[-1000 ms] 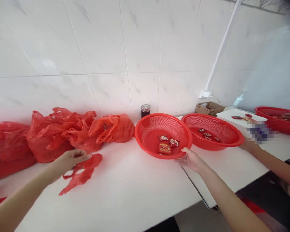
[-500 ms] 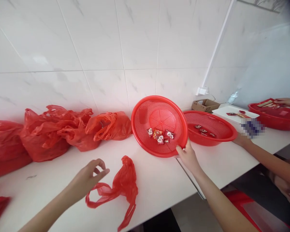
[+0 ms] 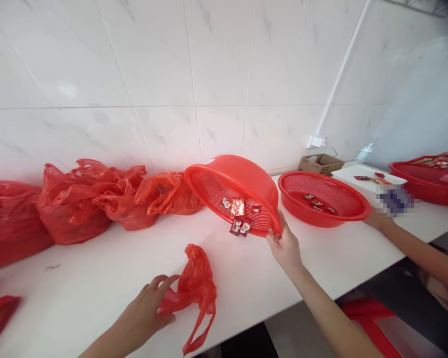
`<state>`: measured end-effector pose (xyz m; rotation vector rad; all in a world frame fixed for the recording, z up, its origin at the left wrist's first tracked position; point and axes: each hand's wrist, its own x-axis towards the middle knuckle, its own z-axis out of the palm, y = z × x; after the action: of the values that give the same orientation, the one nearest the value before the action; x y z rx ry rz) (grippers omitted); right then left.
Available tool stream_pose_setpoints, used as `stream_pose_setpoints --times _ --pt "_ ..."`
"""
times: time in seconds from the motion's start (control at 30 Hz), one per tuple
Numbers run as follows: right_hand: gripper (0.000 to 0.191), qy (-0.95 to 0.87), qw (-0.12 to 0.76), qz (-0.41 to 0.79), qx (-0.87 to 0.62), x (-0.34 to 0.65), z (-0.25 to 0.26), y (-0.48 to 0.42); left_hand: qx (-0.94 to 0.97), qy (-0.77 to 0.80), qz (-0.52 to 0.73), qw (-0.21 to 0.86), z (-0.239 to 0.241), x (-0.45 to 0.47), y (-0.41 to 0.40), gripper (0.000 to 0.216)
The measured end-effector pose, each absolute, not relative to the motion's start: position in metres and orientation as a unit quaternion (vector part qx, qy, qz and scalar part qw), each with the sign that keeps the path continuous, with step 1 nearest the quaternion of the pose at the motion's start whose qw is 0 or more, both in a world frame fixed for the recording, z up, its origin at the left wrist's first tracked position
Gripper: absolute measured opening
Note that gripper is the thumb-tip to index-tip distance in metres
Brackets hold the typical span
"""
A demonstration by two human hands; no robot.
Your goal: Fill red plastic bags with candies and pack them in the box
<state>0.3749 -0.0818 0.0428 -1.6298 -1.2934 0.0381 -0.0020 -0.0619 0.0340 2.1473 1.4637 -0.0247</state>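
My right hand [image 3: 285, 247] grips the rim of a red plastic colander basket [image 3: 242, 174], which tips steeply toward the table. Several small wrapped snack packets [image 3: 238, 207] lie at its lowered side, and a couple of them [image 3: 241, 227] hang over the rim. In front of the basket, a crumpled red plastic bag [image 3: 197, 271] lies on the white table. My left hand [image 3: 145, 308] is open at the bag's left side, with fingers and thumb apart around one of its handles; whether they touch it I cannot tell.
Filled red bags [image 3: 74, 214] line the wall at left. A second red basket [image 3: 324, 199] with packets stands at right, beside a co-worker's arm [image 3: 414, 238]. Behind are a cardboard box [image 3: 321, 163], a white tray [image 3: 364, 174] and another red basket [image 3: 429, 186].
The basket has tipped over further toward the table, and its packets have slid to the lower rim. My left hand has moved right and down to the bag's handle.
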Motion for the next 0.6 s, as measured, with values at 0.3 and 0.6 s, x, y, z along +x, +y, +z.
stream_pose_setpoints --times 0.3,0.6 --pt "0.062 -0.532 0.514 -0.015 -0.672 0.379 0.038 -0.080 0.770 0.539 0.009 0.341 0.046 -0.001 -0.057 0.065" --pt "0.069 -0.335 0.684 0.273 -0.588 0.392 0.066 -0.102 0.655 0.564 0.080 0.497 0.075 -0.027 -0.049 0.036"
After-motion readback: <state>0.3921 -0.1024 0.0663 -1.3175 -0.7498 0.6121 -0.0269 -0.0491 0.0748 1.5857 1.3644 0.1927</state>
